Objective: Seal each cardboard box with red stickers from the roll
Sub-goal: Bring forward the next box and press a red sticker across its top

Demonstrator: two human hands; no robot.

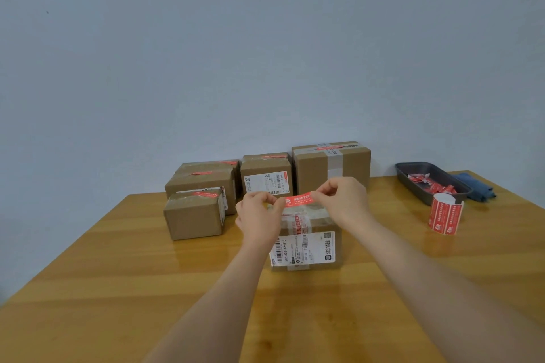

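You are holding a red rectangular sticker (298, 200) stretched between your left hand (259, 214) and right hand (343, 200), just above the brown cardboard box nearest you (306, 240). That box is sitting near the middle of the wooden table (118, 274). Behind it and to its left, five more brown cardboard boxes (265, 174) are standing along the wall, the small one (193, 216) in front. To your right, the red sticker roll (445, 213) is standing upright, with the dark rectangular metal tray (413, 177) behind it, crumpled red backing scraps (433, 184) lying in it, and a blue folded cloth (474, 186) lying beside the tray's right edge.
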